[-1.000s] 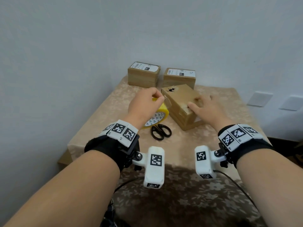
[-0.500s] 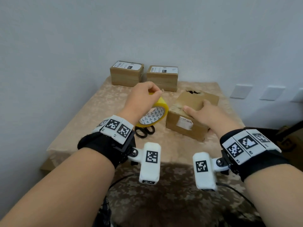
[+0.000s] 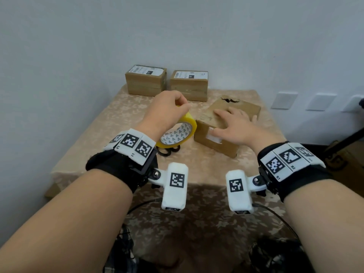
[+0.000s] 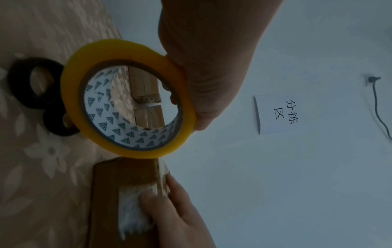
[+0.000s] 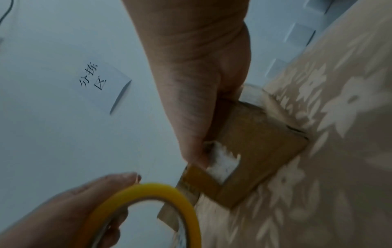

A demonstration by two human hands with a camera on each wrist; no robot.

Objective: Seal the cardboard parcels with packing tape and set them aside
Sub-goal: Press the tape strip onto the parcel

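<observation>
My left hand (image 3: 169, 109) grips a yellow roll of packing tape (image 3: 188, 123) from above and holds it on edge just left of a brown cardboard parcel (image 3: 226, 147). My right hand (image 3: 234, 123) lies on the parcel's top with spread fingers, its thumb on the near face by a torn white label. In the left wrist view the tape roll (image 4: 129, 151) stands in front of the parcel (image 4: 110, 193). From the right wrist, the thumb presses the parcel (image 5: 254, 146) and the tape roll (image 5: 148, 189) is close by. A dark tear marks the parcel's far edge.
Black scissors (image 3: 169, 151) lie on the beige flowered tablecloth (image 3: 122, 115), partly under the roll. Two labelled parcels (image 3: 145, 80) (image 3: 189, 85) stand side by side at the back against the wall. Wall sockets (image 3: 283, 100) and dark objects (image 3: 342, 150) are at the right.
The parcel has been turned and laid flat further right. My right hand has slid onto its top with fingers spread. My left hand keeps hold of the tape roll.
</observation>
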